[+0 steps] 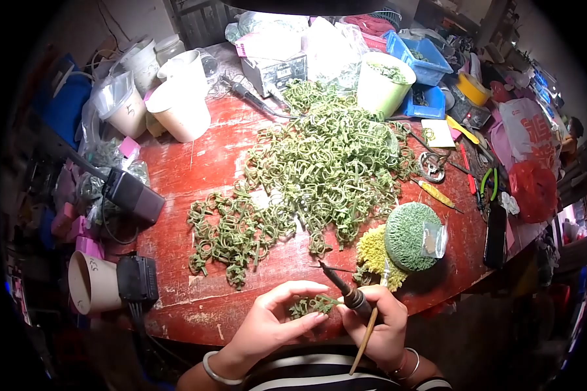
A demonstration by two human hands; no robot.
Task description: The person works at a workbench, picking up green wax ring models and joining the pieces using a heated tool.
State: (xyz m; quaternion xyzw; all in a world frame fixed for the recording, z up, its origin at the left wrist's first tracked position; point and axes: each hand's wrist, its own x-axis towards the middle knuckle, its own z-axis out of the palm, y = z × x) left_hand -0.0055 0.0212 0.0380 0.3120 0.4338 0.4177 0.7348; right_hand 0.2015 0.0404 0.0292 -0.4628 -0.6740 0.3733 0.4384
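Note:
My left hand (pixel 282 320) is closed around a small cluster of green pieces (pixel 312 305), pinched between thumb and fingers near the table's front edge. In my right hand (pixel 386 329) is a black soldering iron (pixel 338 281), its tip pointing up and to the left. A thin brush with a wooden handle (pixel 365 342) also runs through the right hand's grip. The right fingertips meet the right end of the green cluster, and exact contact is hard to make out. Beyond both hands spreads a large heap of small curled green pieces (pixel 332 163).
Right of the heap, a round green textured pad (pixel 407 236) rests partly over a yellow one (pixel 372 251). A yellow-handled tool (pixel 437 194), green-handled pliers (pixel 489 186) and a phone (pixel 496 234) lie at right. White buckets (pixel 179 107) and a black box (pixel 137 281) stand left.

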